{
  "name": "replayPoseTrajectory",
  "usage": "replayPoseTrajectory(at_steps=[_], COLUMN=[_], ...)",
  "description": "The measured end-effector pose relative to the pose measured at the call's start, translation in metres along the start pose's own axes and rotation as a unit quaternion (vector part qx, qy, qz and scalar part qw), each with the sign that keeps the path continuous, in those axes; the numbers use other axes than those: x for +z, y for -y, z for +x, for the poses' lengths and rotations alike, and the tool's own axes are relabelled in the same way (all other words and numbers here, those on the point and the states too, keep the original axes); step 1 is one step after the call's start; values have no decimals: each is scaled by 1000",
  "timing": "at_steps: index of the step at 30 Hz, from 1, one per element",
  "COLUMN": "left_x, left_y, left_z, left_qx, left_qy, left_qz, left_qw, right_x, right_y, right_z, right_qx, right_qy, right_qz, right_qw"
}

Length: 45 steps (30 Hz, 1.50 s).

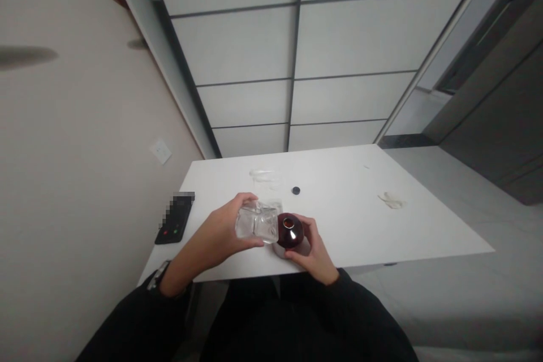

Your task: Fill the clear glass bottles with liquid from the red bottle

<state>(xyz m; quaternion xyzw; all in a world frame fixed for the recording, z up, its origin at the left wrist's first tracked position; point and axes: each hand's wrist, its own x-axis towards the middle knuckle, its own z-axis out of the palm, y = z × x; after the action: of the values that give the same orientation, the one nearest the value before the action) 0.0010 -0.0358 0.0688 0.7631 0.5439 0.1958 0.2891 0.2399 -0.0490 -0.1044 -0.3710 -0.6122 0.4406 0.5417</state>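
Observation:
My left hand [227, 229] grips a clear, square-sided container [257, 222] from its left side, thumb below and fingers above. It is held tilted over the table, its right end close to the top of a dark red-brown bottle [292, 233]. Whether the two touch I cannot tell. The bottle has an uncapped round mouth that faces up toward me. Around its right side my right hand [317, 254] is wrapped, with the thumb in front. Beyond the hands, a small black cap [296, 190] lies on the white table [339, 203].
Transparent pieces [265, 175] lie behind the container, hard to make out. A black handheld device [175, 223] rests near the table's left edge. Toward the right is a loose pale band or string [392, 200]. A wall stands at left, white panelled doors [254, 45] behind.

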Motion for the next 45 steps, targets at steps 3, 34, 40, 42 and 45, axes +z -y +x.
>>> replayPoseTrajectory(at_steps=[3,34,40,42,45], left_x=[0,-2,-5,-5,-6], left_y=[0,-2,-6,-7,-9], left_z=[0,2,4,5,6], left_qx=[4,7,15,20,28], left_qy=[0,-5,-3,-1,0], left_qz=[-9,20,37,48,59], left_qw=[1000,1000,999,999,998], right_x=[-1,-3,-2,-2,-2], right_y=[5,10,8,8,7], right_z=[2,18,19,18,18], right_qx=[8,-33,-45,-44,-46], right_qy=[9,44,45,42,39], right_qz=[10,-8,-27,-35,-45], right_qw=[1000,998,998,998,997])
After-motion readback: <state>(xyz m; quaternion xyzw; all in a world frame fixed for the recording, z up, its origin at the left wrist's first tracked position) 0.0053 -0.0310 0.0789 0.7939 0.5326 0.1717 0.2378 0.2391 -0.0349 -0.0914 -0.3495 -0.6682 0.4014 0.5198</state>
